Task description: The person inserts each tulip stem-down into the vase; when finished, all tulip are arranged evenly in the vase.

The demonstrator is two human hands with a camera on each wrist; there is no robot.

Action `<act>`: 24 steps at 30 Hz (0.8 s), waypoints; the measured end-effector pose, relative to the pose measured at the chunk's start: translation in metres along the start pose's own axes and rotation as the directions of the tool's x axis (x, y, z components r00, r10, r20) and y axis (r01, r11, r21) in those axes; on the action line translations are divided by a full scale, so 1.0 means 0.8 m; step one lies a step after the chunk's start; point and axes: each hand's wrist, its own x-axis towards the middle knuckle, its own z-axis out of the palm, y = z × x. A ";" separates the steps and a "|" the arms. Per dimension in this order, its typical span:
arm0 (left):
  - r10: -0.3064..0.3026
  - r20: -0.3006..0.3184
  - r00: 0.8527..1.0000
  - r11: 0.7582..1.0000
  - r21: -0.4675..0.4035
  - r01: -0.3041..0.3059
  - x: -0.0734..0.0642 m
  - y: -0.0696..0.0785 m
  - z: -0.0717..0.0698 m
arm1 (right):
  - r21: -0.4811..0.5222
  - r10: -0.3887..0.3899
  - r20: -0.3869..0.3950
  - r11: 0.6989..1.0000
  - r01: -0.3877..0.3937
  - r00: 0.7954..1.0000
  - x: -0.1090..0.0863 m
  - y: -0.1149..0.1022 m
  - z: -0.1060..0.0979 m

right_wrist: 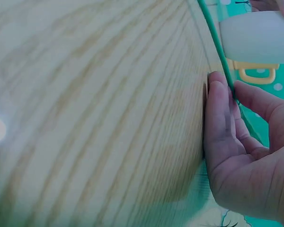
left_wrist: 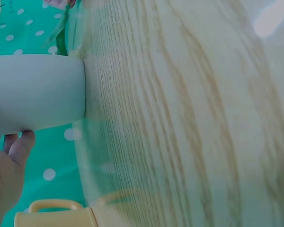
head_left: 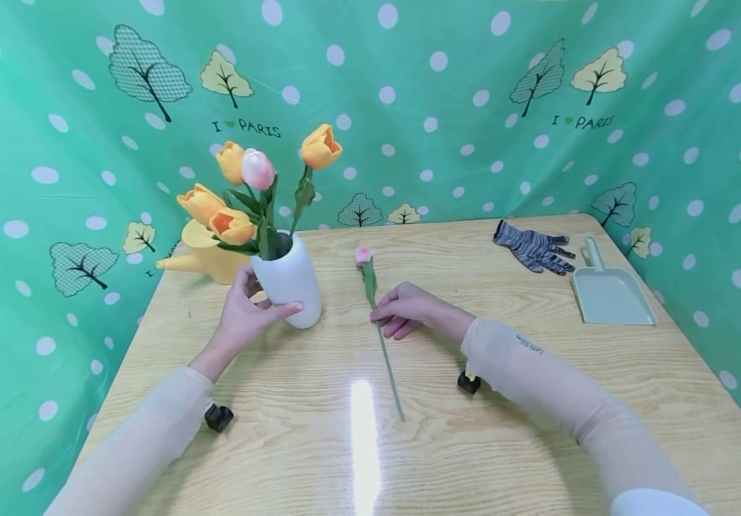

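My left hand (head_left: 246, 308) holds the white vase (head_left: 290, 283) low on its side, thumb across the front. Out of the vase rise several orange tulips (head_left: 321, 148) and a pink-and-white tulip (head_left: 258, 169). To the right of the vase, a single pink tulip (head_left: 369, 281) on a long thin stem is pinched by my right hand (head_left: 409, 309), just below its leaves. In the right wrist view the stem (right_wrist: 217, 40) passes between thumb and fingers, the hand close to the tabletop. The left wrist view shows fingertips (left_wrist: 22, 144) against the vase wall.
A yellow watering can (head_left: 206, 258) stands behind the vase at the left. At the back right lie a grey knitted glove (head_left: 534, 249) and a pale green dustpan (head_left: 612, 295) on the wooden table (head_left: 474, 444). Green dotted cloth (head_left: 409, 72) hangs around the back and sides.
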 end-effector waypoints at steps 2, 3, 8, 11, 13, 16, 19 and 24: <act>0.007 -0.001 1.000 1.000 -0.004 -0.007 0.000 0.000 -0.001 | 0.025 -0.005 0.014 1.000 0.005 1.000 -0.002 0.000 0.000; 0.008 0.001 1.000 1.000 -0.004 -0.008 0.000 0.000 -0.001 | 0.043 -0.004 0.022 0.999 0.003 1.000 -0.003 0.000 0.000; 0.009 0.009 1.000 1.000 -0.009 -0.008 -0.001 0.001 -0.003 | 0.126 0.001 0.062 0.992 -0.009 0.998 -0.004 0.002 -0.003; 0.005 0.006 1.000 1.000 -0.006 -0.005 -0.001 0.001 -0.005 | 0.163 -0.002 0.071 0.987 -0.009 0.997 -0.004 0.002 -0.006; 0.008 0.005 1.000 1.000 -0.004 -0.008 -0.002 0.001 -0.006 | 0.183 -0.009 0.077 0.983 -0.005 0.997 -0.004 0.001 -0.008; 0.011 0.007 1.000 1.000 0.001 -0.011 -0.001 0.000 -0.007 | 0.211 -0.022 0.076 0.977 0.006 0.997 -0.008 -0.003 -0.012; 0.015 0.006 1.000 1.000 0.011 -0.015 0.001 -0.001 -0.007 | 0.229 -0.041 0.065 0.973 0.025 0.997 -0.014 -0.010 -0.017; 0.023 0.008 1.000 1.000 0.014 -0.023 0.004 -0.006 -0.003 | 0.286 -0.097 0.021 0.954 0.086 0.995 -0.030 -0.020 -0.030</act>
